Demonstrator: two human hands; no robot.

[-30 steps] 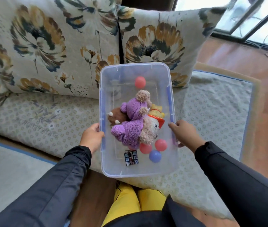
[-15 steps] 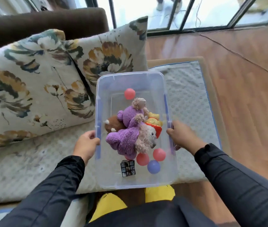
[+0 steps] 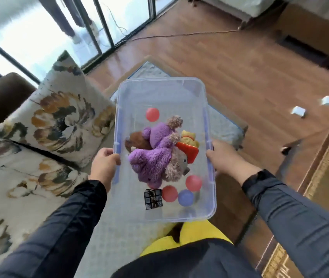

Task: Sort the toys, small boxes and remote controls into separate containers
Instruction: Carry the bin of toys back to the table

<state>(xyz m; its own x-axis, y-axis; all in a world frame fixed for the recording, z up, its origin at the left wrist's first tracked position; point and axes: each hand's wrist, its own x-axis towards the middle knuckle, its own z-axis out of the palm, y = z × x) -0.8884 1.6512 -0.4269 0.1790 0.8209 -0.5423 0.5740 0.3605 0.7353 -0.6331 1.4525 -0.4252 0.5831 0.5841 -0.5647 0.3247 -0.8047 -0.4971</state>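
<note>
Change: since a second ago the view has swung from the sofa cushions toward the wooden floor – the bin, carried along, sits the same between the hands.
Left hand (image 3: 105,165): closed on the left long rim of the clear plastic storage bin (image 3: 159,83), thumb over the edge.
Right hand (image 3: 222,157): gripping the right long rim opposite, fingers under the lip.
Bin: held level in front of the body, long axis pointing away from the person.
Near end of bin: black puzzle cube (image 3: 153,198), two red balls and a blue ball (image 3: 185,197).
Middle: purple plush bear (image 3: 153,159) lying over a brown plush toy (image 3: 137,140), beside a yellow-and-red figurine (image 3: 188,146).
Far end: one more red ball (image 3: 152,114).
Beyond: two small white boxes (image 3: 298,111) on the floor, ahead and to the right – probably the next things to sort.
</note>
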